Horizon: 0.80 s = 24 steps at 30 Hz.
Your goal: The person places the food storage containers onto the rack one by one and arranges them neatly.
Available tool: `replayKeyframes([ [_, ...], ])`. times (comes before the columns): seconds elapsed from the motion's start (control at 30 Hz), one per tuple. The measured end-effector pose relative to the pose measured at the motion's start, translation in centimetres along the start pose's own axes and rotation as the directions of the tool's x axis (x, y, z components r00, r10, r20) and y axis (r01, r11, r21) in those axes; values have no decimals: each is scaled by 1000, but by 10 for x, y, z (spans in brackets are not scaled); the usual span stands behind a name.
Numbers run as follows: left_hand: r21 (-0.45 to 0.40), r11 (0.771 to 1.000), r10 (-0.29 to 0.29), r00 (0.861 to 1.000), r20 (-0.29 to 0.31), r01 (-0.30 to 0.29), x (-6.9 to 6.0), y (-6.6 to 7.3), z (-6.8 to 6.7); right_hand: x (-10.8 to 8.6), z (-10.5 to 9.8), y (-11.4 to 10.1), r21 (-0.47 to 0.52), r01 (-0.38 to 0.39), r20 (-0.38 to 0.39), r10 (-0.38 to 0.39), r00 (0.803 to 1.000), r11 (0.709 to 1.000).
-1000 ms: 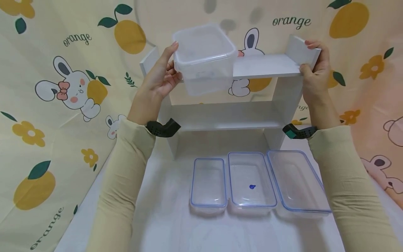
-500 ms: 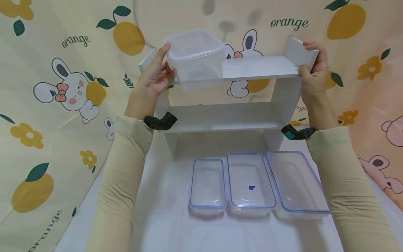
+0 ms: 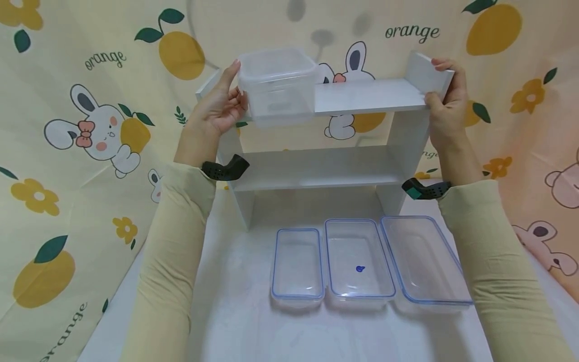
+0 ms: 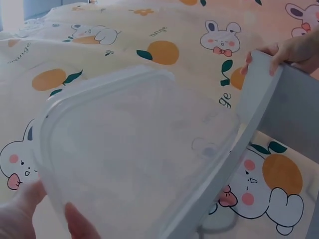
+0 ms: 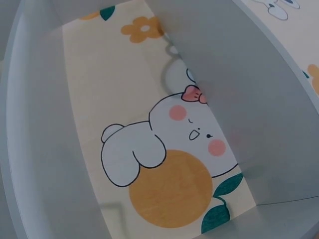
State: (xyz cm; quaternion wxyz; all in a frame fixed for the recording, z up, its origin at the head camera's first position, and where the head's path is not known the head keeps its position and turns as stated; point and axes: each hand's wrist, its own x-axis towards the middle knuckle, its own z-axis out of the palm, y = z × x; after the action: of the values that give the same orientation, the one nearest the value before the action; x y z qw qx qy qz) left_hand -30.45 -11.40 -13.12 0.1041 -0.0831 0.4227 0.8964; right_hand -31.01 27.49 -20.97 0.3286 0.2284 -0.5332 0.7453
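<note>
A frosted clear plastic food container (image 3: 282, 90) is at the left part of the white shelf's top board (image 3: 362, 98). Its lower part overlaps the board's front edge in the head view; whether it rests on the board I cannot tell. My left hand (image 3: 217, 108) holds the container by its left side, thumb near the top rim. In the left wrist view, the container (image 4: 134, 144) lies close to the shelf's edge, with a thumb and a finger at its near side. My right hand (image 3: 448, 108) grips the shelf's raised right end panel (image 3: 425, 75).
Three clear containers with blue rims, a small one (image 3: 297, 264), a middle one (image 3: 357, 251) and a large one (image 3: 425, 261), stand side by side on the white table (image 3: 253, 332) before the shelf. A middle board (image 3: 316, 168) spans the shelf. Patterned cloth (image 3: 81, 211) hangs behind.
My left hand has brought the container left and slightly down along the top board, and its tilt has lessened. My right hand keeps its grip on the end panel.
</note>
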Motion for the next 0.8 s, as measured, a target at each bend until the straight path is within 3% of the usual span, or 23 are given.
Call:
replayKeyframes([
  [0.33, -97, 995, 13, 1000, -20, -15, -1, 5, -5, 0, 1, 2, 6, 22, 13, -22, 1000, 1000],
  [0.47, -2, 992, 125, 992, 1, -125, -9, -1, -6, -1, 2, 4, 1, 17, 13, -17, 1000, 1000],
  [0.57, 152, 951, 270, 963, 26, -271, -16, -12, -4, -1, 1, 4, -2, 16, 10, -16, 1000, 1000],
  [0.6, 218, 923, 319, 947, 32, -318, -18, -15, -3, -1, 0, 4, 0, 16, 10, -16, 1000, 1000],
  [0.67, 378, 818, 441, 895, 70, -433, -22, -24, -2, 0, 0, 3, 3, 18, 10, -18, 1000, 1000],
  [0.73, 527, 662, 556, 821, 131, -533, -26, -33, -1, 0, 0, 3, 6, 21, 10, -21, 1000, 1000],
  [0.8, 647, 479, 636, 743, 210, -593, -29, -41, -1, 1, 0, 3, 10, 22, 9, -22, 1000, 1000],
])
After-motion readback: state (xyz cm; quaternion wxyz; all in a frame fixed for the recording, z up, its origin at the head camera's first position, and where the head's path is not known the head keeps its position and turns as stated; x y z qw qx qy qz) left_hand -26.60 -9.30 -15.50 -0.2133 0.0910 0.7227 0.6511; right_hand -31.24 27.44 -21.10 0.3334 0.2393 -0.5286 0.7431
